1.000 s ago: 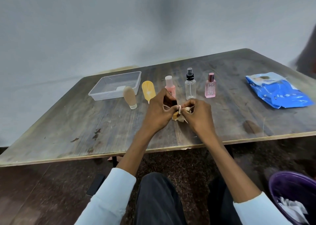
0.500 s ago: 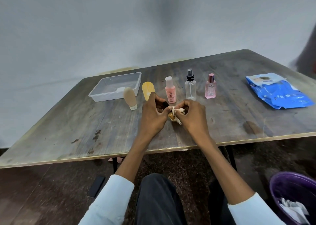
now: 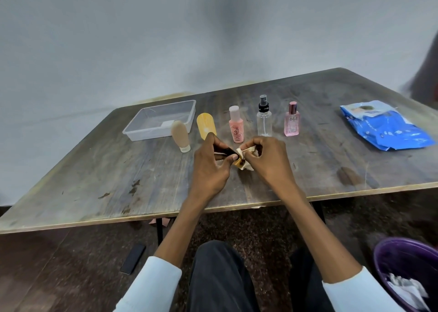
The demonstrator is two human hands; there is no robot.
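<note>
Through the head camera: pinching a small dark object (image 3: pixel 225 150) between thumb and fingertips of the left hand (image 3: pixel 208 169), just in front of the pink plastic bottle with a white cap (image 3: pixel 236 128). Gripping a crumpled white wipe with a yellow-brown stain (image 3: pixel 247 166) in the curled right hand (image 3: pixel 267 162), against the dark object's tip, also just in front of that bottle. Left of the pink bottle: flat yellow tube (image 3: pixel 206 125), beige upright tube (image 3: pixel 180 136), clear plastic tray (image 3: pixel 142 133). Right of it: clear spray bottle with black pump (image 3: pixel 264 121), pink glass perfume bottle (image 3: pixel 292 122), far right a blue crinkled packet (image 3: pixel 388 131). All on a worn wooden table (image 3: pixel 106 174).
</note>
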